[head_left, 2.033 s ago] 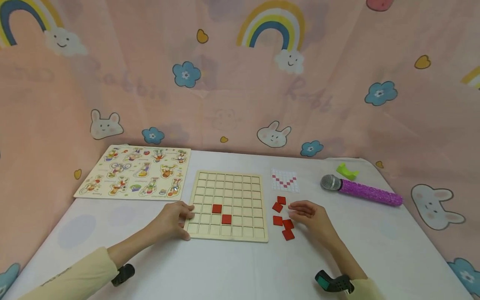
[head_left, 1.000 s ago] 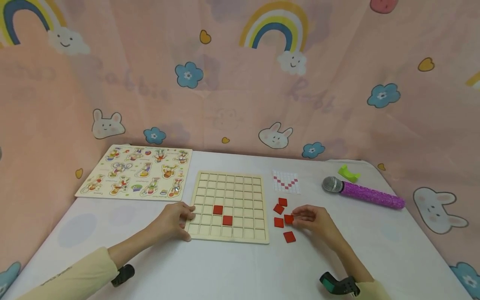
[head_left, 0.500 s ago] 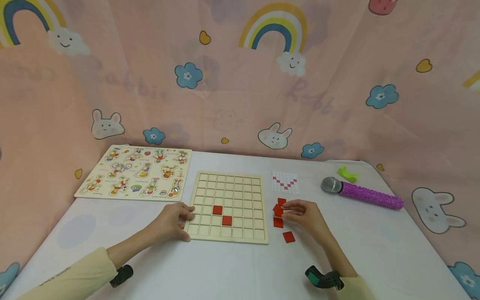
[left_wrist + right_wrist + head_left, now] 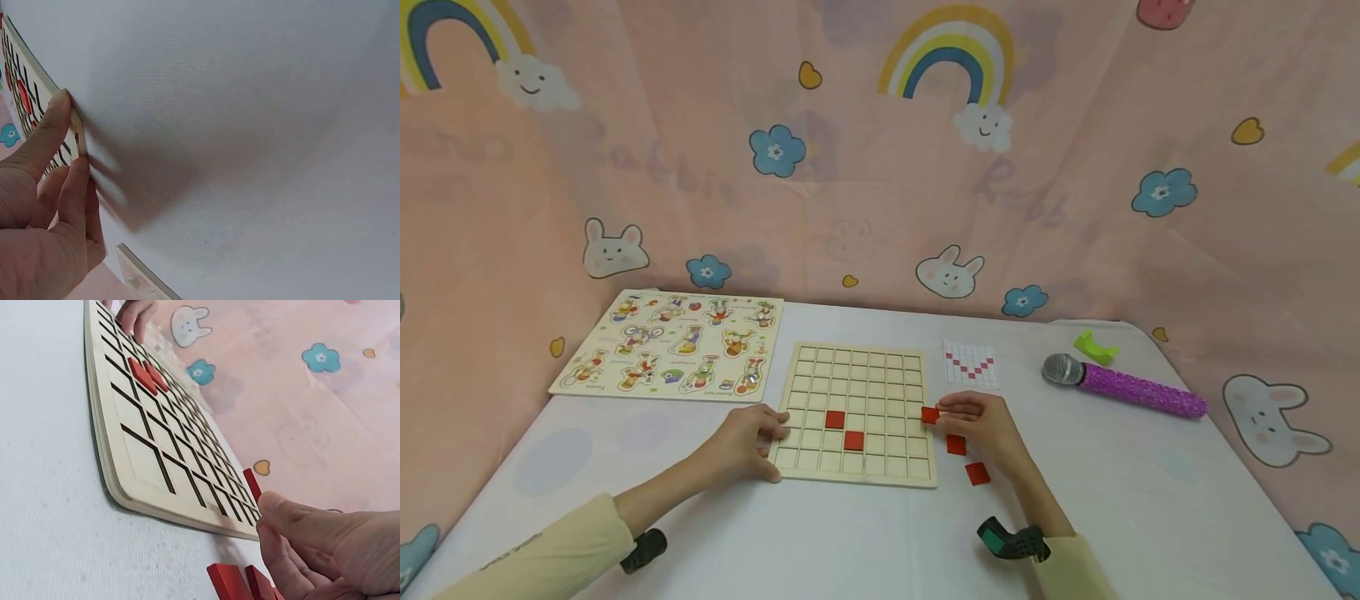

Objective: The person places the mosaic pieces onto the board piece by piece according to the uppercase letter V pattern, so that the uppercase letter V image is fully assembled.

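My right hand (image 4: 981,423) pinches a red square tile (image 4: 929,415) by its edge, over the right rim of the wooden grid board. In the right wrist view the tile (image 4: 252,485) stands up from thumb and fingertips. The pale wooden grid board (image 4: 880,379) lies flat, with two red tiles (image 4: 834,419) set in cells diagonal to each other. My left hand (image 4: 747,442) grips the board's left edge near its front corner; the left wrist view shows thumb and fingers around that rim. Loose red tiles (image 4: 977,474) lie under and near my right hand, some hidden by it.
Behind the loose tiles lies a small pattern card (image 4: 970,364) with a red V on a grid. A wooden picture puzzle (image 4: 673,346) is at back left. A purple glittery microphone (image 4: 1123,386) and a green curved piece (image 4: 1096,347) lie at right.
My right hand has picked up a red tile from the loose group and carried it left to the board's right rim. My left hand stays on the board's left edge.
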A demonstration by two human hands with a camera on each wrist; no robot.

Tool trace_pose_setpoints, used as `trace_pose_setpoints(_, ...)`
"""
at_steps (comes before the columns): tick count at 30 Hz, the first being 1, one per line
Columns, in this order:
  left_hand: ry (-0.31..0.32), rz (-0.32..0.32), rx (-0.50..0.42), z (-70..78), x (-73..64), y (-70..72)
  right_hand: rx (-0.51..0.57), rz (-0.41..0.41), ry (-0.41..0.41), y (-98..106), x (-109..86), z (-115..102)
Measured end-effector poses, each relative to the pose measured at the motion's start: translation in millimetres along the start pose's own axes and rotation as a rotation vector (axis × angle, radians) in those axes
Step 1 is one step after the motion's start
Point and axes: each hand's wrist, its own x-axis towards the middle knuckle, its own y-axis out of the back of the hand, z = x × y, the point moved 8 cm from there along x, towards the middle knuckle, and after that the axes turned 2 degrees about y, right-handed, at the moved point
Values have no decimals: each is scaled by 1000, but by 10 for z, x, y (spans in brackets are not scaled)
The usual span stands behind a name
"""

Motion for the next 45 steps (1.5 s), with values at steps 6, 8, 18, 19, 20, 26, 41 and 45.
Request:
trace_pose_setpoints(6, 8, 0, -6, -2, 9, 8, 66, -7, 34, -135, 64, -69)
trace_pose_setpoints(8, 12, -2, -6, -7, 14, 7, 86, -8, 42, -177, 80, -89)
trace_pose_setpoints(18, 37, -2, -13, -21, 26, -4, 140, -6, 50, -334, 144, -148)
trace_pose_setpoints(19, 39, -1, -16, -23, 26, -4, 136, -2, 50, -345, 155, -154)
trace_pose_setpoints(20, 41, -1, -18, -26, 26, -5, 129, 2, 49, -359, 167, -157)
trace_pose_setpoints(26, 59, 0, -21, -35, 24, -5, 89, 15, 58, -442, 216, -209)
trace_pose_setpoints(41, 65, 14, -30, -44, 12, -15, 105, -30, 132, -708, 330, -367)
trace_pose_setpoints(45, 54, 12, -31, -32, 11, -16, 113, -55, 167, -791, 344, -419)
